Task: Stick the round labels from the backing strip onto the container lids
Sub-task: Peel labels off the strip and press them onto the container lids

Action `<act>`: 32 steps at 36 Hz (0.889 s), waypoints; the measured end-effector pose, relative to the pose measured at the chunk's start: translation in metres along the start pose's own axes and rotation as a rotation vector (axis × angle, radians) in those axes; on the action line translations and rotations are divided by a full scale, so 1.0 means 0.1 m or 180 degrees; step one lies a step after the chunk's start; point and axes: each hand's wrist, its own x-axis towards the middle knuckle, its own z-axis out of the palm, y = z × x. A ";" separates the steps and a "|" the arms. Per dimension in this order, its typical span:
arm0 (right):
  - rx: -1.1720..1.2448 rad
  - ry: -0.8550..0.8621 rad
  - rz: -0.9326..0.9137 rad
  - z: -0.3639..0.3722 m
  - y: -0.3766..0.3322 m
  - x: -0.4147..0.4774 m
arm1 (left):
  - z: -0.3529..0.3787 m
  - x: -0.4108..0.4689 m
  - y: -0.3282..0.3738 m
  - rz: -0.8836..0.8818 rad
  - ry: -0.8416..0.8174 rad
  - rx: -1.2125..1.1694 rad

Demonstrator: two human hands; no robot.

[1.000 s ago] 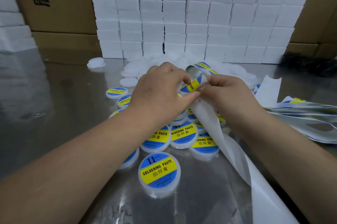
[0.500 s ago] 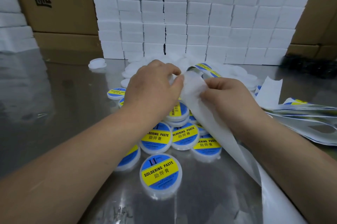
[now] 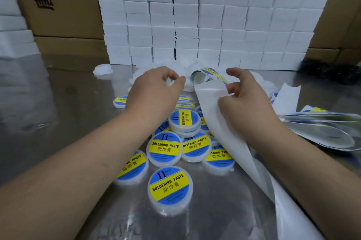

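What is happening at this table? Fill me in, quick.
A person is labelling white container lids at a metal table. The right hand grips the backing strip, whose far end carries blue-and-yellow labels. The left hand reaches with curled fingers towards the unlabelled lids at the back. Whether it holds anything is hidden. A heap of labelled lids lies between the forearms.

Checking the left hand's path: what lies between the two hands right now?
Head view: the curled backing strip, which the right hand pinches, lies between it and the left hand; plain white lids sit just beyond.
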 end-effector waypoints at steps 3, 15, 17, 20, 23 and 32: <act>0.0018 0.0059 0.0059 0.00 -0.01 0.00 | 0.02 0.02 -0.02 -0.0062 -0.0267 0.0427; 0.0013 0.0127 0.0062 -0.01 -0.02 0.01 | -0.26 0.29 -0.11 -0.0341 -0.0889 0.1339; 0.0018 0.0117 0.0070 0.00 -0.02 0.01 | -0.26 0.31 -0.14 -0.0325 -0.1067 0.1496; 0.0011 0.0087 0.0059 0.00 -0.01 0.00 | -0.25 0.31 -0.17 -0.0357 -0.1219 0.1631; 0.0017 0.0046 0.0045 0.00 0.00 0.00 | -0.31 0.36 -0.22 -0.0339 -0.0994 0.1977; -0.0022 0.0022 0.0026 0.00 -0.01 -0.01 | -0.46 0.52 -0.46 -0.0604 -0.1482 0.2781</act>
